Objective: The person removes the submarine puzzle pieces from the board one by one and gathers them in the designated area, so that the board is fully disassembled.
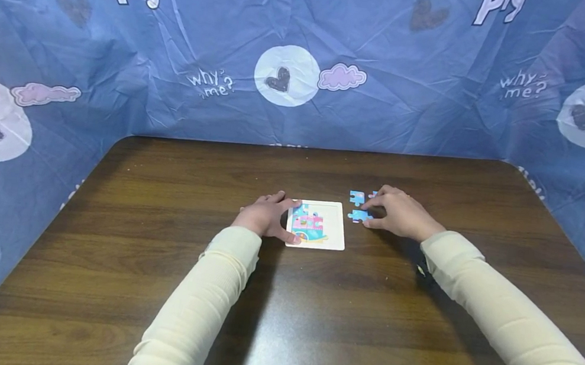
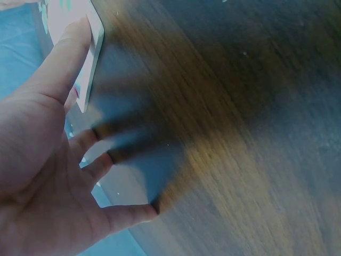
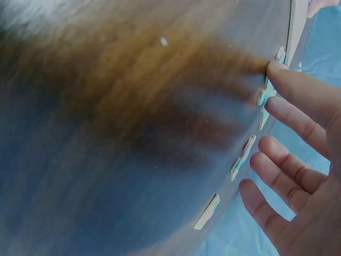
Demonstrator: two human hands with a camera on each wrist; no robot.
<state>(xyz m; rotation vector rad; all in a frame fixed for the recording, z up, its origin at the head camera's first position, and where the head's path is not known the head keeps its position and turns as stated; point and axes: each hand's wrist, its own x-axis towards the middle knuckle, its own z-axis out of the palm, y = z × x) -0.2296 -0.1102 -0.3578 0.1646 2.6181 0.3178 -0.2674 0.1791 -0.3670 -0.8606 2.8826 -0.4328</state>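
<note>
A white square puzzle board (image 1: 334, 234) lies flat on the table, partly filled with pink and blue pieces. My left hand (image 1: 264, 215) rests at its left side, thumb and index finger spread and touching the board's surface. In the left wrist view the thumb lies on the board and the other fingers stretch out. Right of the board, my right hand (image 1: 401, 213) pinches a blue puzzle piece (image 1: 357, 216) between thumb and index finger, low at the tabletop. Another blue piece (image 1: 357, 197) lies just behind it. The right fingers partly cover a further piece (image 1: 373, 194).
In the right wrist view, loose pieces (image 3: 243, 159) lie beyond the fingertips, one (image 3: 206, 213) farther off. The brown wooden table (image 1: 157, 251) is bordered by a blue printed cloth (image 1: 207, 31) at the back and sides. A small dark item (image 1: 420, 270) shows under the right wrist.
</note>
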